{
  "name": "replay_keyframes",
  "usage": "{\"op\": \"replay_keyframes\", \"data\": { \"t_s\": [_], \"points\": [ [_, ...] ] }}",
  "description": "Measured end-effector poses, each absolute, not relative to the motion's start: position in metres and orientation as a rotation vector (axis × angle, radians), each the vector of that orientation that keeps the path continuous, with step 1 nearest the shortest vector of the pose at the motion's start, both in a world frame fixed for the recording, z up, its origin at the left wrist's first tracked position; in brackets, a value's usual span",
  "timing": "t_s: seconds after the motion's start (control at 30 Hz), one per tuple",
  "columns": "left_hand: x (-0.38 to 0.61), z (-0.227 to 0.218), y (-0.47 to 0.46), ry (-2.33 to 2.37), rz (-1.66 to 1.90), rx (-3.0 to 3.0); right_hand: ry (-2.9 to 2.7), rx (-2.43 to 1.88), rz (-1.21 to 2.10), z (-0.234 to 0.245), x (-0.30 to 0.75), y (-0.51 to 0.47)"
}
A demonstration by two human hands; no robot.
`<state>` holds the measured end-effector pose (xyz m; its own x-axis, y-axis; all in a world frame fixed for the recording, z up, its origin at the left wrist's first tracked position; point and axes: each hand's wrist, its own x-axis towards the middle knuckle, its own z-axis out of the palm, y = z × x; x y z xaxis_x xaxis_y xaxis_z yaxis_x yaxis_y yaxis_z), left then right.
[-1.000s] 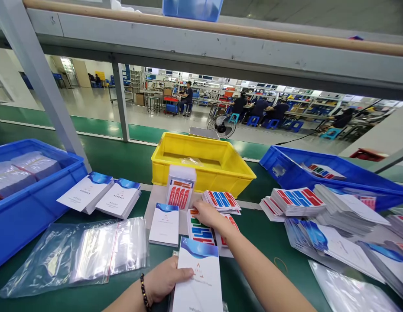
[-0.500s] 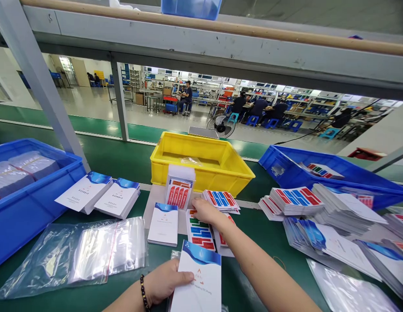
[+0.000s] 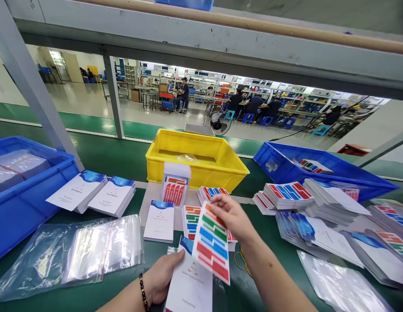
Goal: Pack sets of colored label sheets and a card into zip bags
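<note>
Green benchtop (image 3: 269, 234) beneath yellow bin (image 3: 201, 171), blue bins (image 3: 32, 203), booklet stacks (image 3: 113, 197), card stacks (image 3: 289, 195), clear bags (image 3: 123, 242)

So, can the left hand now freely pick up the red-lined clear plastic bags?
Probably not freely: the left hand holds a blue-and-white booklet, though the red-lined clear plastic bags lie nearby with nothing visible in between.

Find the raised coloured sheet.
Head view, just right of centre: the coloured sheet hangs from the right hand, partly hiding the booklet in the left hand.
</note>
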<state>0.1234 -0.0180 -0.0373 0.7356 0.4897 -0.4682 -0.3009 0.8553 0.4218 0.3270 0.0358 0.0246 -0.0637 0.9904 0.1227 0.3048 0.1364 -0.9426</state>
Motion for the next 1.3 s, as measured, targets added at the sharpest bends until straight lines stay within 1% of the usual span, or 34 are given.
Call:
{"op": "replay_keyframes", "data": {
  "t_s": [0.07, 0.13, 0.2, 0.3, 0.33, 0.4, 0.47, 0.57, 0.77, 0.97, 1.1, 1.2, 1.3],
  "points": [
    [0.125, -0.037, -0.018, 0.575, 0.468, 0.296, -1.626, -1.267, 1.098, 0.013, 0.310, 0.020],
    [0.126, -0.038, -0.018, 0.590, 0.493, 0.283, -1.764, -1.339, 0.988, 0.001, 0.299, 0.008],
    [0.125, -0.038, -0.018, 0.645, 0.500, 0.298, -1.854, -1.434, 0.697, -0.008, 0.301, 0.001],
    [0.123, -0.034, -0.015, 0.745, 0.487, 0.309, -1.842, -1.571, 0.189, -0.020, 0.325, -0.002],
    [0.123, -0.031, -0.014, 0.775, 0.482, 0.304, -1.835, -1.640, 0.066, -0.024, 0.334, -0.003],
    [0.122, -0.026, -0.013, 0.814, 0.462, 0.300, -1.865, -1.805, -0.069, -0.033, 0.349, -0.005],
    [0.122, -0.022, -0.013, 0.823, 0.465, 0.310, -1.936, -1.922, -0.112, -0.040, 0.356, -0.008],
    [0.123, -0.021, -0.013, 0.806, 0.478, 0.322, -2.026, -1.956, -0.119, -0.045, 0.357, -0.012],
    [0.123, -0.022, -0.012, 0.828, 0.479, 0.310, -2.081, -1.853, -0.006, -0.034, 0.364, -0.013],
    [0.121, -0.026, -0.009, 0.781, 0.462, 0.356, -2.121, -1.752, -0.051, -0.037, 0.374, -0.012],
    [0.121, -0.030, -0.009, 0.849, 0.487, 0.369, -2.131, -1.707, -0.057, -0.043, 0.385, -0.012],
    [0.122, -0.027, -0.010, 0.959, 0.505, 0.360, -2.026, -1.556, -0.176, -0.036, 0.382, -0.015],
    [0.124, -0.026, -0.010, 0.944, 0.526, 0.326, -1.891, -1.277, -0.339, -0.021, 0.355, -0.025]
  ]
}}
